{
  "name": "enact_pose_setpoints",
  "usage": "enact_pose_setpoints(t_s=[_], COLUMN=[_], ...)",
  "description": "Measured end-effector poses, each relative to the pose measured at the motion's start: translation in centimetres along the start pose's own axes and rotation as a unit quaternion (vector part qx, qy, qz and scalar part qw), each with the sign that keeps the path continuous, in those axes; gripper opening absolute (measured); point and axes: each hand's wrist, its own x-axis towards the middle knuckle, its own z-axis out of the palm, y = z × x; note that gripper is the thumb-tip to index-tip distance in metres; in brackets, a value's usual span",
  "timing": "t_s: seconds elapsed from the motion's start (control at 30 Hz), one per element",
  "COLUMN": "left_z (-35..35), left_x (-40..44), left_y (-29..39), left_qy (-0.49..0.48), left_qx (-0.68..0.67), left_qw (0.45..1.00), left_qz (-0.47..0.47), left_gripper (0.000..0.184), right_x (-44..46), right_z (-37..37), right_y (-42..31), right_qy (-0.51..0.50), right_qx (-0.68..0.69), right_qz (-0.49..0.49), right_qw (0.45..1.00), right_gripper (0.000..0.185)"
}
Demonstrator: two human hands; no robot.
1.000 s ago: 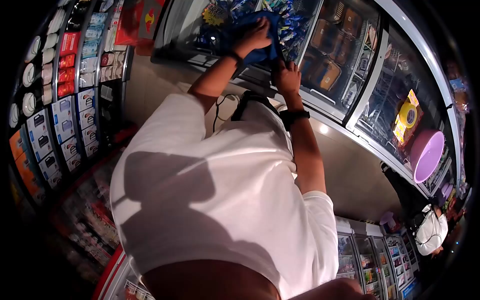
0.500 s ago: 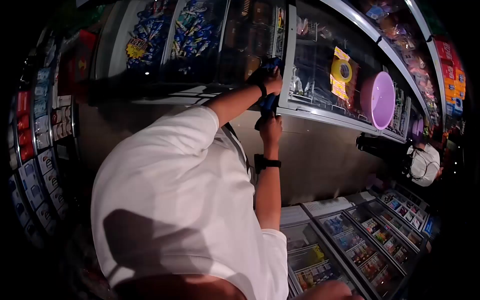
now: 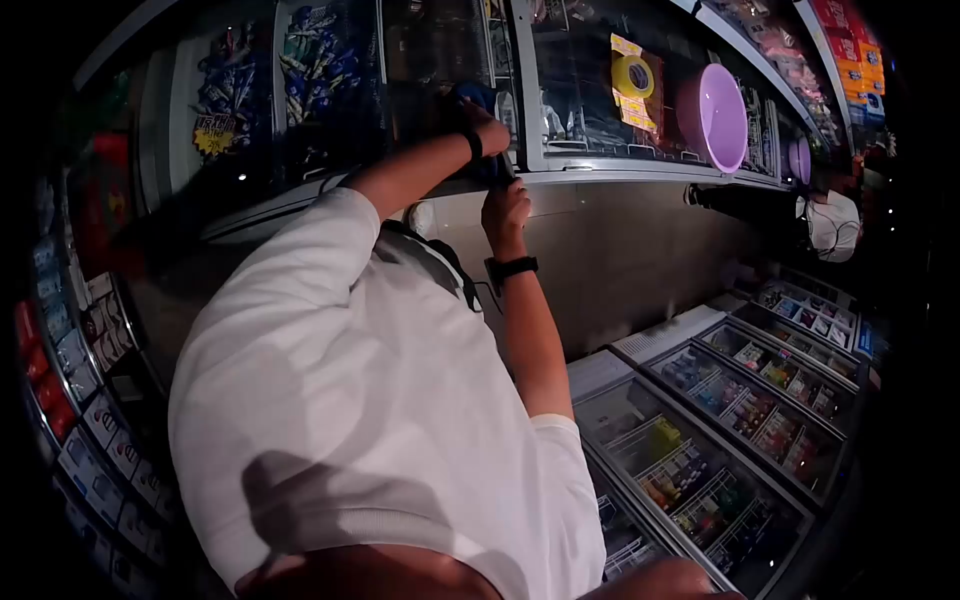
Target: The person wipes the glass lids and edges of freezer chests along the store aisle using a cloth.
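Observation:
My left hand (image 3: 487, 131), with a dark band at the wrist, is closed on a dark blue cloth (image 3: 476, 95) at the front rim of a glass-topped chest freezer (image 3: 640, 174). Dark material, seemingly part of the cloth, runs down toward my right hand (image 3: 507, 210). That hand is just outside the rim, its fingers curled around a dark end I cannot make out clearly. Blue-wrapped packets (image 3: 320, 65) lie inside the freezer, left of my hands, with a yellow starburst price sign (image 3: 214, 134).
A purple basin (image 3: 722, 118) and a yellow tape roll (image 3: 632, 76) sit on the freezer top. Another person (image 3: 832, 225) is at the right. More glass-topped freezers (image 3: 720, 420) line the lower right, across the aisle floor (image 3: 600, 270). Stocked shelves (image 3: 95, 440) stand at the left.
The view has shifted, so the freezer and both hands appear farther left and higher. My left hand has moved slightly left from the freezer's divider, and less blue cloth shows between the hands.

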Motion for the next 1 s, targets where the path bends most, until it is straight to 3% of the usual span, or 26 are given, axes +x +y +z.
enact_pose_setpoints(t_s=[0.03,0.07,0.13,0.23,0.27,0.3,0.37,0.4,0.43,0.5,0.53,0.57,0.63,0.7,0.73,0.77,0.83,0.87,0.9,0.97,1.0], left_z=[-2.5,2.2,4.8,4.0,5.5,7.2,6.5,5.9,7.2,11.2,23.2,18.7,26.9,24.1,22.4,20.5,16.5,14.7,13.9,11.6,14.2], left_x=[-4.3,-2.4,-5.5,-15.6,-16.9,-17.6,-21.3,-23.7,-24.3,-22.9,-14.7,-17.8,-12.6,-13.6,-14.8,-16.4,-19.1,-19.6,-20.8,-19.3,-16.7], left_y=[-1.7,-1.9,-5.3,-11.6,-13.9,-15.5,-19.5,-21.0,-21.7,-21.7,-21.1,-20.8,-19.8,-19.3,-18.8,-18.2,-17.5,-17.9,-17.5,-15.9,-15.2], left_qy=[-0.026,0.022,0.032,-0.045,-0.058,-0.063,-0.21,-0.224,-0.234,-0.139,-0.121,-0.05,0.017,-0.067,-0.064,-0.081,-0.101,-0.149,-0.081,-0.045,-0.034], left_qx=[0.061,0.019,-0.019,-0.104,-0.145,-0.187,-0.275,-0.319,-0.313,-0.313,-0.295,-0.335,-0.413,-0.442,-0.441,-0.598,-0.845,-0.845,-0.859,-0.825,-0.886], left_qw=[0.986,0.992,0.995,0.982,0.976,0.973,0.936,0.921,0.92,0.937,0.935,0.924,0.887,0.893,0.894,0.797,0.523,0.514,0.505,0.552,0.45], left_qz=[0.151,0.121,0.09,0.148,0.154,0.119,0.062,-0.011,-0.013,0.062,0.157,0.178,0.205,0.051,0.053,0.023,-0.042,-0.014,-0.004,-0.115,-0.107], left_gripper=[0.026,0.023,0.021,0.027,0.03,0.034,0.041,0.041,0.041,0.039,0.041,0.041,0.044,0.044,0.044,0.041,0.037,0.037,0.039,0.043,0.037], right_x=[0.4,0.9,2.3,3.2,5.2,6.1,6.1,5.7,5.7,6.6,7.0,7.0,6.8,7.0,6.8,6.7,6.6,5.9,4.9,4.1,4.1], right_z=[-1.4,-1.9,-2.2,-2.9,-2.2,-3.5,-6.3,-6.1,-6.1,-6.6,-7.6,-7.2,-4.8,-2.5,-3.5,-4.1,-6.0,-7.2,-8.7,-6.3,-5.3], right_y=[-1.0,-2.4,-5.7,-12.3,-15.2,-17.3,-21.2,-22.6,-24.2,-25.7,-25.1,-24.5,-23.2,-21.8,-20.5,-19.5,-17.7,-16.9,-15.6,-14.1,-12.8], right_qy=[-0.031,-0.035,-0.049,0.011,-0.082,-0.159,-0.202,-0.214,-0.219,-0.283,-0.306,-0.269,-0.15,-0.057,-0.052,-0.048,-0.091,-0.079,-0.079,-0.054,-0.048], right_qx=[-0.041,-0.067,-0.074,-0.166,-0.133,-0.153,-0.246,-0.259,-0.249,-0.257,-0.185,-0.169,-0.122,-0.055,0.028,0.028,0.209,0.182,0.179,0.189,0.195], right_qz=[0.01,0.019,0.009,-0.063,-0.025,-0.052,-0.054,-0.117,-0.122,-0.115,-0.118,-0.141,-0.145,-0.122,-0.117,-0.114,-0.048,-0.07,-0.123,-0.127,-0.123], right_qw=[0.999,0.997,0.996,0.984,0.987,0.974,0.947,0.935,0.935,0.917,0.926,0.938,0.97,0.989,0.991,0.992,0.972,0.978,0.973,0.972,0.972], right_gripper=[0.013,0.012,0.013,0.015,0.016,0.019,0.023,0.027,0.027,0.029,0.03,0.029,0.024,0.019,0.018,0.018,0.02,0.021,0.022,0.023,0.023])
